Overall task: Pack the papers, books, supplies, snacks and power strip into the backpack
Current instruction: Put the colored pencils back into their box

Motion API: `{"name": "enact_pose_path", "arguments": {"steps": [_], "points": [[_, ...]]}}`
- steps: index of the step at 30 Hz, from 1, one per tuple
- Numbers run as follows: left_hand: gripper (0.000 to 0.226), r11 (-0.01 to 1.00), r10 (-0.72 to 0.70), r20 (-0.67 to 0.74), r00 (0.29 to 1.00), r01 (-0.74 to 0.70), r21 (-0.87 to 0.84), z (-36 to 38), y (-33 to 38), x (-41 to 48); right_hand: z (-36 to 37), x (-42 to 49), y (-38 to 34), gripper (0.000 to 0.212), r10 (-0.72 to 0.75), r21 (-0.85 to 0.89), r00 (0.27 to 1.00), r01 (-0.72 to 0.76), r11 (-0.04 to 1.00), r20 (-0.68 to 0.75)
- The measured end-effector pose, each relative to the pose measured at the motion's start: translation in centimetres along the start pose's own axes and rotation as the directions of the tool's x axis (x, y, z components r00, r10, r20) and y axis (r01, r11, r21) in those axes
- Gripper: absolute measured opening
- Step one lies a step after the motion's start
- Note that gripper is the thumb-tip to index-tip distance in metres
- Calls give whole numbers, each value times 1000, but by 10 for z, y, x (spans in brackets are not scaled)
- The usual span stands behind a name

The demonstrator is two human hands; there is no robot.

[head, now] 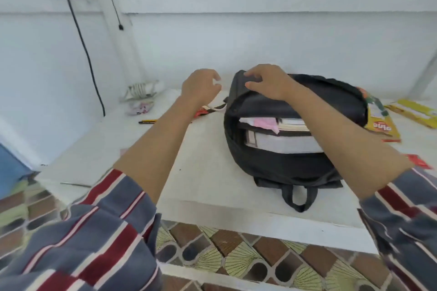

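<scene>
A black backpack (pixel 279 163) lies open on the white table (pixel 203 172), its mouth facing me. Books and papers (pixel 281 139) show inside, with a pink sheet on top. My right hand (pixel 267 81) pinches the upper flap of the backpack at its far left edge. My left hand (pixel 201 86) hovers just left of the bag, fingers curled and apart, holding nothing. A yellow snack bag (pixel 380 123) lies against the backpack's right side. A white power strip with its coiled cord (pixel 142 90) sits at the back left by the wall.
A pencil (pixel 147 121) and a red-and-white wrapper (pixel 208 110) lie left of the bag. Yellow rulers or packets (pixel 413 111) lie at the far right, and a red packet (pixel 418 160) sits near my right forearm. A black cable (pixel 87 54) hangs down the wall. Patterned floor lies below the table.
</scene>
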State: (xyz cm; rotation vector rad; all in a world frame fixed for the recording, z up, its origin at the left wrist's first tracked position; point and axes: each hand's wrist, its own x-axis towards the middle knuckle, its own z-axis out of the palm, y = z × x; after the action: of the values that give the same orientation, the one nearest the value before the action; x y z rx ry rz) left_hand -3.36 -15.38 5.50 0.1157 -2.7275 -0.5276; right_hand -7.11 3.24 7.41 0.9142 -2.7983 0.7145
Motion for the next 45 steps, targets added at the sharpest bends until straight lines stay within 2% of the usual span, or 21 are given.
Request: {"name": "enact_pose_path", "arguments": {"steps": [4, 8, 12, 15, 20, 24, 26, 31, 39, 45], "points": [[30, 993, -116, 52, 992, 116, 14, -9, -82, -8, 56, 38, -48, 38, -18, 99, 997, 10, 995, 78], [29, 983, -183, 143, 973, 184, 9, -11, -153, -11, 117, 73, -83, 33, 24, 131, 988, -45, 990, 153], [27, 982, -172, 231, 958, 186, -41, -1, -207, -4, 166, 93, -97, 29, 87, 72, 974, -104, 992, 207], [26, 986, -128, 270, 954, 151, -66, 9, -230, 5, 196, 100, -91, 30, 130, 29, 973, -138, 990, 192], [27, 989, -59, 332, 941, 100, -107, 29, -250, 18, 220, 108, -84, 31, 142, -147, 970, -113, 983, 199], [27, 987, -26, 325, 945, 76, -139, 42, -256, 32, 227, 111, -85, 18, 139, -231, 966, -88, 969, 219], [26, 984, -21, 337, 941, 79, -161, 48, -257, 36, 229, 114, -84, 21, 138, -254, 965, -80, 964, 221], [26, 984, 55, 372, 927, 13, -177, 54, -262, 42, 229, 120, -83, 20, 104, -268, 964, -36, 963, 244], [25, 995, 83, 510, 856, -39, -97, 48, -261, 51, 218, 124, -76, 28, 96, -141, 943, -53, 989, 317], [24, 998, 67, 557, 828, -43, -55, 46, -256, 55, 219, 123, -80, 26, 113, -227, 936, -37, 973, 332]]}}
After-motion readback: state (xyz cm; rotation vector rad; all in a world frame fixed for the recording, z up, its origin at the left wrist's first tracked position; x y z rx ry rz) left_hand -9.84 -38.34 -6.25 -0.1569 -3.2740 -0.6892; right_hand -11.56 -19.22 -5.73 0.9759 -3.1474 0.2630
